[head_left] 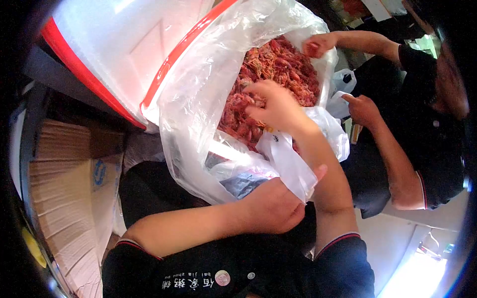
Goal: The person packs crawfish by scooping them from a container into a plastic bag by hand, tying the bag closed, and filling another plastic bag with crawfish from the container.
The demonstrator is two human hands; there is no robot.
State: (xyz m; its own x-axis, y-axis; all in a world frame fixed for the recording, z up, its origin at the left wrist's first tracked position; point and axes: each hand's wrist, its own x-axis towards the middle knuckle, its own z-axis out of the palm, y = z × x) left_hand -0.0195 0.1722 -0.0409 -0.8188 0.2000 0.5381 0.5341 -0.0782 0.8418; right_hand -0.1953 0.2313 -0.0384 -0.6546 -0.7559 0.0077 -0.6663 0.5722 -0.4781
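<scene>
A large clear plastic bag stands open in front of me, holding a heap of red and orange pieces that look like cooked crayfish. My right hand reaches over the heap, slightly blurred, with thumb and fingers curled round some of the red pieces. Below it, my left hand grips a small white plastic bag with dark print, held by the front edge of the heap. My right forearm crosses behind this white bag. The mouth of the white bag and what it contains are hidden.
A white tub with a red rim adjoins the bag on the left. Cardboard lies at lower left. On the right, a co-worker in black has one hand at the heap's edge and the other hand by a white bag.
</scene>
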